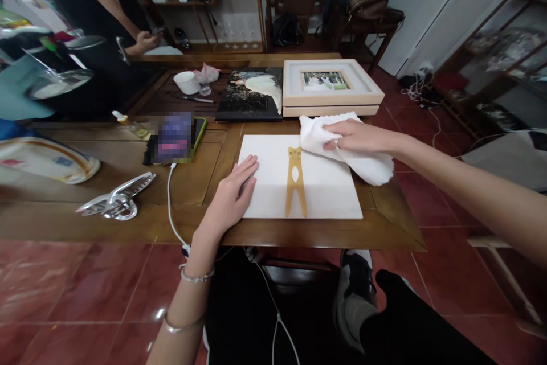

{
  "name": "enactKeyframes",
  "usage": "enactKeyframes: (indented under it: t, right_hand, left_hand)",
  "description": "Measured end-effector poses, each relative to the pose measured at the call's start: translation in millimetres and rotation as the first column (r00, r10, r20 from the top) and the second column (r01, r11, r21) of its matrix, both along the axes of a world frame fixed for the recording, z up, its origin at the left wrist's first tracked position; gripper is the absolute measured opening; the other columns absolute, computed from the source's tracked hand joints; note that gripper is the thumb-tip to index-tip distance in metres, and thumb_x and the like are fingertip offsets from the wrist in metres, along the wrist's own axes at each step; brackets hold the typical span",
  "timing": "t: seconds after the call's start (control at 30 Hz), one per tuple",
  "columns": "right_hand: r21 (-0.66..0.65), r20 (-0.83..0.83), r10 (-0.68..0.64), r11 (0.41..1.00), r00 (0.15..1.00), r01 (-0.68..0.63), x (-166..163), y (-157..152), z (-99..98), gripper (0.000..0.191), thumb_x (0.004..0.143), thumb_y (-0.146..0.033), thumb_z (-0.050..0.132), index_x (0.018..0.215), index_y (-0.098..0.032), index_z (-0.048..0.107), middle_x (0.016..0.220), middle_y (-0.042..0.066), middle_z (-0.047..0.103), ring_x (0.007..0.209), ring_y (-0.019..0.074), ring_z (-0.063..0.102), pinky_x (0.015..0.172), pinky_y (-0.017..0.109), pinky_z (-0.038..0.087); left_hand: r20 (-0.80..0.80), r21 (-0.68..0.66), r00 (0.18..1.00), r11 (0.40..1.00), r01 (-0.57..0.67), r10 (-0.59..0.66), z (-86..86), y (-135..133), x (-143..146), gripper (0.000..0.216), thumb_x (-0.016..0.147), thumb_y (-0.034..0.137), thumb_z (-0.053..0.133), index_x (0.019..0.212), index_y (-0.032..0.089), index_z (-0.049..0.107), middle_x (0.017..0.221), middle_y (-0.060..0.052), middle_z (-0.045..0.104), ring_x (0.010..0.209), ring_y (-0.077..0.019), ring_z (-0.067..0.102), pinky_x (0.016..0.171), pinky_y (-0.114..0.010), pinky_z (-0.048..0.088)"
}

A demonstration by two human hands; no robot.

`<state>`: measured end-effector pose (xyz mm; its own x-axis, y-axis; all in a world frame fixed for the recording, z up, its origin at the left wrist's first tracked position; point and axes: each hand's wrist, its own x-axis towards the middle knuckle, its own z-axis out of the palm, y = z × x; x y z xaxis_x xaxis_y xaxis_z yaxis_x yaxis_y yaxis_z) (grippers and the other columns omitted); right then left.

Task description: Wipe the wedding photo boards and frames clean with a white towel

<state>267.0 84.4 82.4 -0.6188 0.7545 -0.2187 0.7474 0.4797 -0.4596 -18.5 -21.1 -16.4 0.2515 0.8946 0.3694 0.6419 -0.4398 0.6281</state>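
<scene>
A white board (265, 200) lies flat at the table's front edge. On it rests a flat tan piece (295, 183) with an eared top, an oval opening and two long legs; its kind I cannot tell. My left hand (234, 193) presses on the board's left edge, fingers stretched out. At the board's upper right corner, my right hand (348, 136) grips a bunched white towel (371, 168), part of which hangs past the board's right edge. The palm and some fingers of that hand are hidden in the cloth.
Behind the board are a light framed picture (363, 83) and a dark picture panel (250, 91). A phone (175, 137) with a white cable, a small bottle (132, 126) and a shiny metal object (119, 197) lie leftward. A seated person (123, 17) is across the table (299, 234).
</scene>
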Motion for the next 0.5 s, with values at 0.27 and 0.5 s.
enactKeyframes:
  t: [0.27, 0.5]
  right_hand:
    - [-0.210, 0.169, 0.135, 0.973, 0.976, -0.098, -5.3, -93.9, 24.5, 0.012, 0.075, -0.014, 0.047, 0.077, -0.024, 0.053, 0.078, 0.004, 0.057, 0.079, 0.0213, 0.057, 0.071, 0.033, 0.043]
    - [-0.424, 0.189, 0.189, 0.901, 0.964, -0.094, -3.0, -129.4, 36.7, 0.015, 0.069, -0.013, 0.047, 0.073, -0.026, 0.052, 0.081, 0.001, 0.057, 0.080, 0.0228, 0.058, 0.067, 0.032, 0.043]
  left_hand:
    - [0.003, 0.012, 1.000, 1.000, 0.002, -0.002, -0.3, 0.4, 0.3, 0.037, 0.093, 0.023, 0.044, 0.126, 0.013, 0.058, 0.138, -0.013, 0.052, 0.133, -0.0239, 0.043, 0.114, -0.048, 0.030]
    - [-0.020, 0.014, 1.000, 1.000, 0.001, -0.001, -2.1, 1.3, 0.0, 0.037, 0.093, 0.023, 0.044, 0.127, 0.015, 0.058, 0.139, -0.012, 0.051, 0.134, -0.0225, 0.042, 0.115, -0.047, 0.030]
